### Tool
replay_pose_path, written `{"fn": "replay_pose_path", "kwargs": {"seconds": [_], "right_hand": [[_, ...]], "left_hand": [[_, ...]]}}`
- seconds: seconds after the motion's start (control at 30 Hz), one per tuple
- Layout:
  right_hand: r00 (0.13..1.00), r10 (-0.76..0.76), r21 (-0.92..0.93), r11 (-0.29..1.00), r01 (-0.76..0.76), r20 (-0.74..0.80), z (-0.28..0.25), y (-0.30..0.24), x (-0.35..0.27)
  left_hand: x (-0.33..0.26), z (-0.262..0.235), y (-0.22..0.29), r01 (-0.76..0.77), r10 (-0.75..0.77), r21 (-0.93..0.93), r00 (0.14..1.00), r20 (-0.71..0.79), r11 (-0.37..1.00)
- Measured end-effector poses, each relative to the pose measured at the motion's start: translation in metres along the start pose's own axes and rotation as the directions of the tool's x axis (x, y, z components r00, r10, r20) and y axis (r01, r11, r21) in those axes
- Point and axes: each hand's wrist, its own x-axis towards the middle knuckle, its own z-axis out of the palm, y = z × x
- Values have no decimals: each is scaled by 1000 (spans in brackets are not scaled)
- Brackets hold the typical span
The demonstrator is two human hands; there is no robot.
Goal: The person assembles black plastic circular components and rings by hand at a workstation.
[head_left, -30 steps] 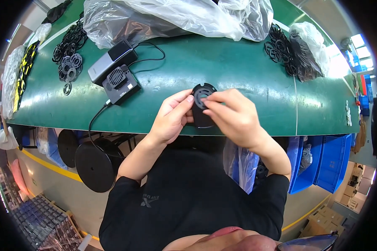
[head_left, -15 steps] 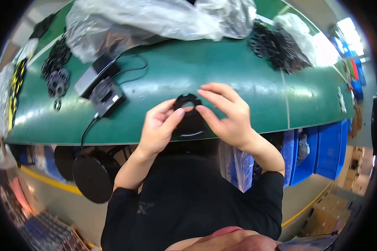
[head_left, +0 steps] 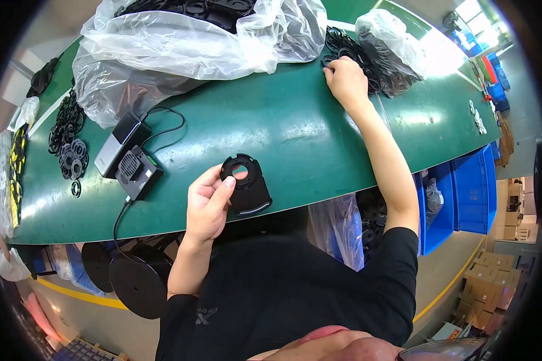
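At the far left of the green table (head_left: 319, 138) I see loose black rings (head_left: 69, 150) in a scatter, and beside them a grey box (head_left: 115, 144) with a small black fan unit (head_left: 137, 172), a cable trailing off the near edge. Next comes my left hand (head_left: 208, 204), fingers closed round the rim of a black part (head_left: 245, 183): a flat disc with a round hole in the middle and a curved skirt below, held just above the near edge of the table, hole facing up toward me. It looks like moulded plastic, so I judge it light and stiff, smooth enough to slip if pinched on the flat faces; the rim, where thumb and fingers already sit, is the safe place to take it, and the tabs round the hole look like the bits that could snap. Behind, a big clear bag (head_left: 186, 48) of black parts sprawls across the back. Further right, my right hand (head_left: 346, 81) is stretched well away from the part, knuckles up, fingers curled down into a pile of thin black gaskets (head_left: 355, 51) beside a second bag (head_left: 391, 42); whether it has pinched one I cannot tell. Blue bins (head_left: 464, 192) sit below the table's right end.
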Motion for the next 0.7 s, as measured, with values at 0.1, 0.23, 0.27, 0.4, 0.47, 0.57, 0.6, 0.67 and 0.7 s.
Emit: {"fn": "replay_pose_path", "kwargs": {"seconds": [0.1,0.23,0.27,0.4,0.47,0.57,0.6,0.67,0.7], "right_hand": [[982,-4,90,996,22,-191,1,16,6],[959,205,386,915,-116,-197,-14,36,14],[949,267,429,887,-172,-170,-12,41,15],[883,470,714,617,-331,3,-5,48,12],[909,397,645,728,-231,-123,-8,45,9],[915,101,404,912,72,-390,-8,45,9],[857,-124,214,941,261,-499,-7,45,10],[902,-5,327,931,162,-432,-9,44,7],[930,111,424,904,52,-350,-10,42,5]], "left_hand": [[0,1,0,3,-3,-9,1000,-14,1000],[-1,-3,0,-1,1,-1,1000,16,1000],[-2,-2,0,-3,3,10,1000,22,1000],[-2,0,1,-20,20,21,1000,12,1000],[-2,0,2,-23,22,25,1000,14,999],[-3,1,3,-21,21,61,1000,2,998],[-2,-1,2,-22,22,62,1000,-1,998],[-2,-5,-1,-32,31,74,999,16,997],[-2,-4,0,-33,32,75,999,13,997]]}}
